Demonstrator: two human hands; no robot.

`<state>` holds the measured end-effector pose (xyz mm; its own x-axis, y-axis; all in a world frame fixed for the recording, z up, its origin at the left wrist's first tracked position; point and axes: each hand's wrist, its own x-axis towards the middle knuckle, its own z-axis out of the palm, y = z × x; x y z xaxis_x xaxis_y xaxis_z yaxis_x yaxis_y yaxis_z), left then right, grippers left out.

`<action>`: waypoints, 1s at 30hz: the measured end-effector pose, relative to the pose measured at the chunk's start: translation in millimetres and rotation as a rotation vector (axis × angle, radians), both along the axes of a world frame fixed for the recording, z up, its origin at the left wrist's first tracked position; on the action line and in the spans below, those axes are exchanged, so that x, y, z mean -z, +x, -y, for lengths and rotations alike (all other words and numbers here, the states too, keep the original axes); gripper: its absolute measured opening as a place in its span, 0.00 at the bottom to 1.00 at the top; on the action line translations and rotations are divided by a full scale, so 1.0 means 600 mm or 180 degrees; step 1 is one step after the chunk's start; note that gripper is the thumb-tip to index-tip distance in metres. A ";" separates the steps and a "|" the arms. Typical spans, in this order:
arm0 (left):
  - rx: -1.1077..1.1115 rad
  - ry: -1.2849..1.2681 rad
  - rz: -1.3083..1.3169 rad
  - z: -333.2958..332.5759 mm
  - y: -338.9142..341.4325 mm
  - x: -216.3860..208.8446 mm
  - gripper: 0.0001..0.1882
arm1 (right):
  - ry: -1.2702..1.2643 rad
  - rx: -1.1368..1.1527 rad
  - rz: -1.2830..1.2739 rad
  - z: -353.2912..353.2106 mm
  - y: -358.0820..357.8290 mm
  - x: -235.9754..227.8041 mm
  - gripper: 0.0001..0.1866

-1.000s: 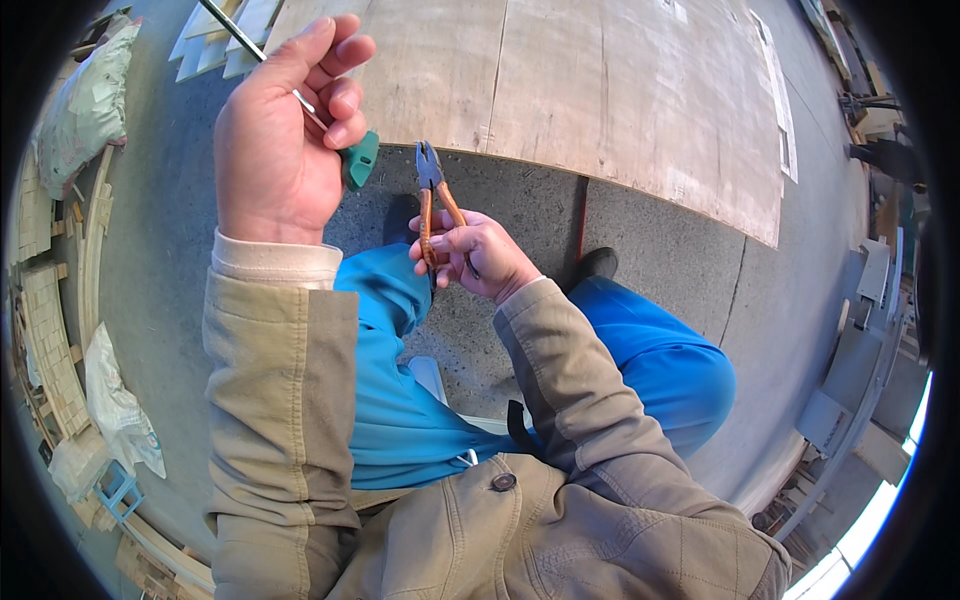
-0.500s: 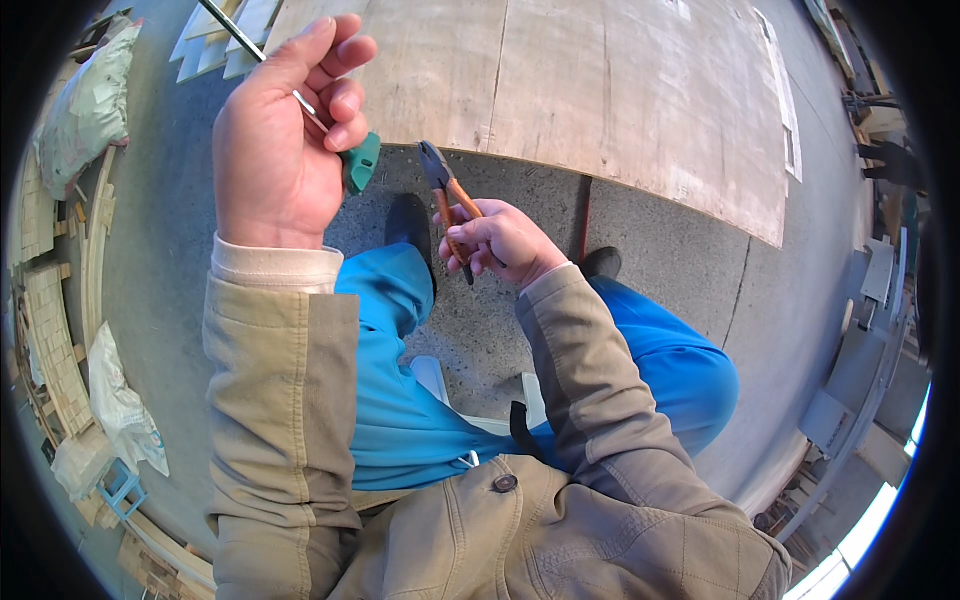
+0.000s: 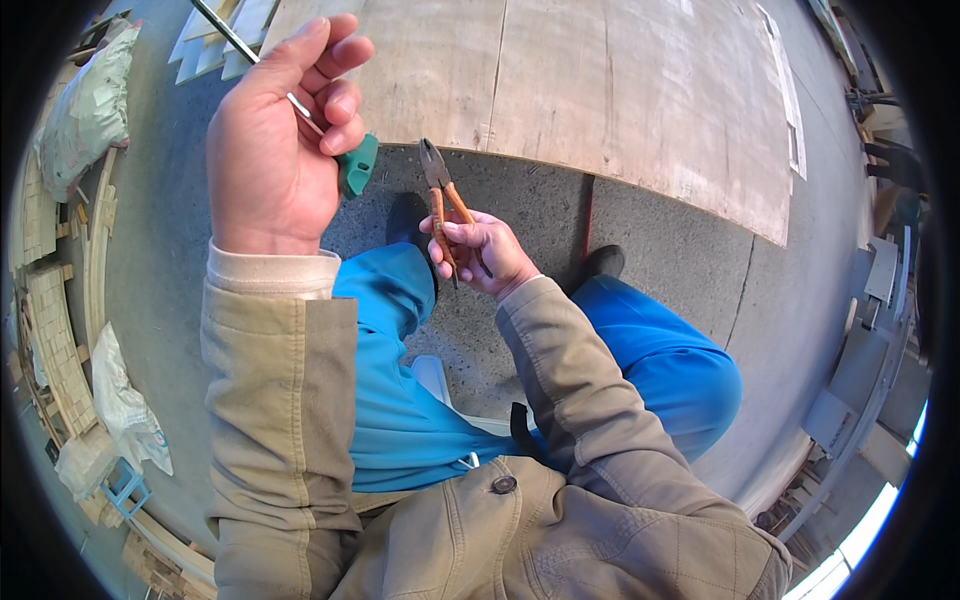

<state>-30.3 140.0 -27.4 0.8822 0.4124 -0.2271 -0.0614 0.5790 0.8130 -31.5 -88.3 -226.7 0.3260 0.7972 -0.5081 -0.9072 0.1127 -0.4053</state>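
My left hand (image 3: 275, 165) is raised at the left, palm toward me, with the fingers curled round a thin metal rod (image 3: 228, 35). The rod slants up to the far left. At its lower end, below my fingers, a green plastic piece (image 3: 357, 165) sticks out. My right hand (image 3: 488, 252) is lower, near the middle, and grips a pair of pliers (image 3: 437, 180) by its worn orange handles. The dark jaws point away from me, toward the edge of a large plywood sheet (image 3: 560, 90). Both tools are apart from the sheet.
White strips (image 3: 215, 45) lie at the far left beside the sheet. Farther left are sacks (image 3: 90, 105), stacked wood pieces (image 3: 58, 340) and a blue plastic stool (image 3: 125, 488). Grey panels (image 3: 828, 422) stand at the right. My legs (image 3: 655, 350) flank the concrete floor (image 3: 470, 350).
My right hand has shifted slightly left and down with the pliers, whose handles are tilted a little differently. The left hand has drifted slightly left with the rod.
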 end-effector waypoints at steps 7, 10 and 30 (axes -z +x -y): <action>-0.0035 0.0073 -0.0070 0.000 0.001 0.001 0.16 | -0.0087 -0.0181 0.0124 -0.001 0.003 -0.013 0.24; 0.0012 0.0026 -0.0047 -0.004 -0.001 0.002 0.16 | -0.0131 -0.0356 0.0210 -0.001 -0.001 -0.023 0.28; -0.0012 0.0029 -0.0075 -0.009 -0.004 0.002 0.17 | 0.0949 0.0001 -0.0362 -0.016 -0.014 0.016 0.31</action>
